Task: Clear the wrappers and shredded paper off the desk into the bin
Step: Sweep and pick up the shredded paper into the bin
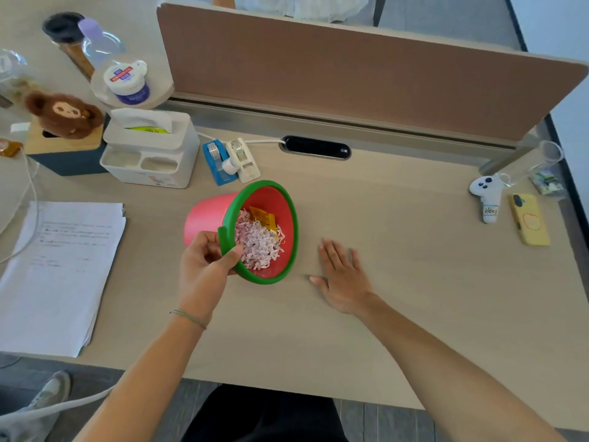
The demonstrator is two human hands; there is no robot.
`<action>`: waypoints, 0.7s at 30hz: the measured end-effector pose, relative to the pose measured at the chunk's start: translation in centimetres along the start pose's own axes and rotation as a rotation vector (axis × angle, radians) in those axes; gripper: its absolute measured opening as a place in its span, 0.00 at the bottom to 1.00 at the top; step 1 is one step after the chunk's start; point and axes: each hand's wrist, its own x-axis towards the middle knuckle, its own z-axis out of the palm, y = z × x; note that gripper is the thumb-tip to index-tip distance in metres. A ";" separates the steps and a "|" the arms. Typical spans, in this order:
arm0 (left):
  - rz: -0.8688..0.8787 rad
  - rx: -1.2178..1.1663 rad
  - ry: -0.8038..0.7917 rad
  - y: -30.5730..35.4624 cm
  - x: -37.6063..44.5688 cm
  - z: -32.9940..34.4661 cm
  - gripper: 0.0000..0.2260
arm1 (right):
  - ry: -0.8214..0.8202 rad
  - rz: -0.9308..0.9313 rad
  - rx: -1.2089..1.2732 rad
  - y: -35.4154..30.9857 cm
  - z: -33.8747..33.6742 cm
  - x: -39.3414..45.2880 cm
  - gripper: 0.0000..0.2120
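In the middle of the frame the left hand (207,263) is gripping the bin (242,231) by its green rim, thumb hooked over the edge and fingers curled on the red outer wall, and is tipping it so the mouth is facing right and toward the camera. Shredded paper (259,247) is lying heaped against the lower inside wall, with a yellow wrapper (264,218) just behind it, deeper in. Just right of the bin, the right hand (342,277) is lying flat on the worktop (414,266), fingers spread, palm down, apart from the rim.

The worktop between hand and bin is looking bare, so the sweeping is probably nearly finished. To do this well, the lower lip should be touching the worktop while the flat hand is drawing any last scraps in. The bin should then come upright slowly, since the loose shreds near the rim could spill back out.
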 end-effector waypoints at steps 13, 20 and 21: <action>0.042 0.067 0.048 -0.2 -0.6 1.5 0.10 | 0.063 0.035 0.219 5.8 1.7 -5.3 0.38; 0.056 0.115 0.014 -0.4 -0.2 1.5 0.10 | 0.051 0.044 0.165 2.4 4.6 -7.0 0.35; 0.056 0.120 0.011 -0.4 -0.2 1.6 0.11 | 0.056 0.039 0.147 1.9 5.1 -7.5 0.35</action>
